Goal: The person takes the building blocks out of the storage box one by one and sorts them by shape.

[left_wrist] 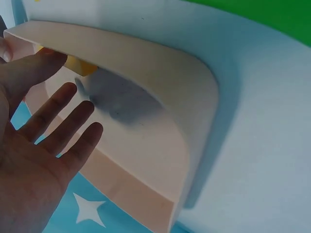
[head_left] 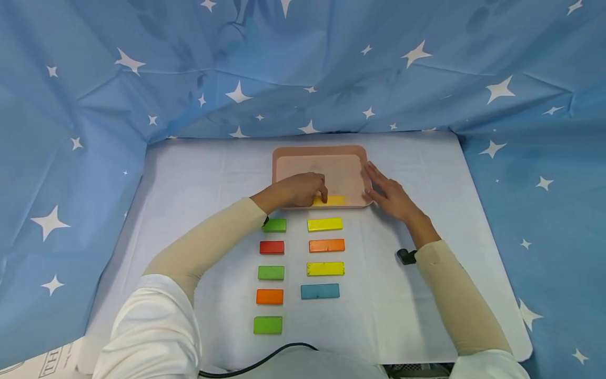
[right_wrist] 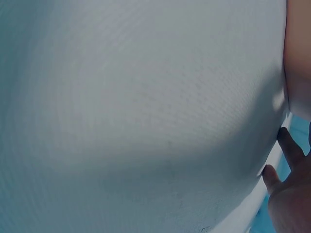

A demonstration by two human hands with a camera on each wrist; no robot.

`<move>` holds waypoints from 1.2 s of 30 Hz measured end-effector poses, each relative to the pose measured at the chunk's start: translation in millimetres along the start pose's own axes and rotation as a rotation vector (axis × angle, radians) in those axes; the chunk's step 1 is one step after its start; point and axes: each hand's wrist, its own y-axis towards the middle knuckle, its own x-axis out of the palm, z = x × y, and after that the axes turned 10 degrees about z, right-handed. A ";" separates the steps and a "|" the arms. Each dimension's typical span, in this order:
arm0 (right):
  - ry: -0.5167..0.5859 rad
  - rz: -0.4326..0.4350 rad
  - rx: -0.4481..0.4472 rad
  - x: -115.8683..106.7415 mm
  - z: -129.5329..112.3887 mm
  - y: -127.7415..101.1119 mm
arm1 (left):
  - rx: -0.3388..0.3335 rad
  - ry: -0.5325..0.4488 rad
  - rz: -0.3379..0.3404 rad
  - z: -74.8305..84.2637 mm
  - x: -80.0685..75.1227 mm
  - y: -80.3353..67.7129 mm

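A pink tray [head_left: 322, 151] lies at the far side of the table. Inside it, along the near wall, is a yellow block [head_left: 336, 200]. My left hand [head_left: 303, 190] reaches over the tray and pinches this block's left part. In the left wrist view the thumb lies against the yellow block [left_wrist: 80, 66], while several fingers of the left hand [left_wrist: 43, 141] stand free. My right hand [head_left: 390, 197] rests at the tray's right edge, its fingers extended along the wall. The right wrist view catches only part of the right hand [right_wrist: 291, 187].
Nearer me are two columns of blocks. The left one has green [head_left: 271, 272], red [head_left: 272, 247] and orange [head_left: 270, 297] blocks; the right one has yellow [head_left: 325, 269], orange [head_left: 326, 246] and blue [head_left: 320, 291] ones. A blue star-patterned curtain [head_left: 303, 68] borders the white table [head_left: 379, 305].
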 end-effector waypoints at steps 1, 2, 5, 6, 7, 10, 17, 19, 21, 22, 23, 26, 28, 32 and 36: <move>0.003 -0.001 0.001 0.2 -0.3 -0.3 | -0.001 0.003 0.002 -1.4 -0.3 -1.3; 0.005 -0.002 0.004 0.5 -0.5 -0.6 | -0.002 0.001 0.004 -2.3 -0.5 -2.5; -0.003 -0.007 0.015 2.0 -0.4 -1.2 | 0.010 0.002 0.014 -4.2 -0.1 -5.0; -0.004 -0.006 0.017 2.5 -0.1 -1.2 | 0.011 0.000 0.020 -4.3 0.3 -5.4; -0.007 -0.007 0.018 2.6 0.0 -1.1 | 0.014 0.002 0.028 -4.4 1.0 -5.7; -0.010 -0.007 0.018 2.9 0.2 -0.5 | 0.017 0.012 0.054 -4.7 3.7 -5.7; -0.002 0.003 -0.001 2.3 1.1 -0.8 | 0.029 0.031 0.103 -4.6 11.5 -5.3; -0.001 0.003 -0.006 2.2 1.3 -0.9 | 0.030 0.029 0.114 -4.4 12.8 -5.3; 0.000 -0.001 -0.005 2.1 0.8 -1.0 | 0.020 0.025 0.120 -4.6 13.7 -5.6; 0.003 -0.003 -0.002 2.1 0.4 -0.9 | 0.010 0.019 0.123 -4.9 13.9 -5.8; 0.003 -0.007 0.001 2.0 -0.1 -0.9 | -0.001 0.011 0.126 -5.2 13.8 -6.0; 0.003 -0.016 0.016 1.8 -1.3 -1.1 | -0.037 -0.026 0.137 -6.2 12.4 -7.8; -0.004 -0.019 0.024 1.5 -1.5 -1.3 | -0.056 -0.057 0.152 -6.8 11.0 -9.4; -0.022 -0.021 0.032 0.6 -1.1 -1.5 | -0.078 -0.103 0.196 -6.8 6.6 -14.0; -0.019 -0.017 0.030 -0.8 -1.1 -1.4 | -0.079 -0.119 0.240 -3.3 0.5 -21.3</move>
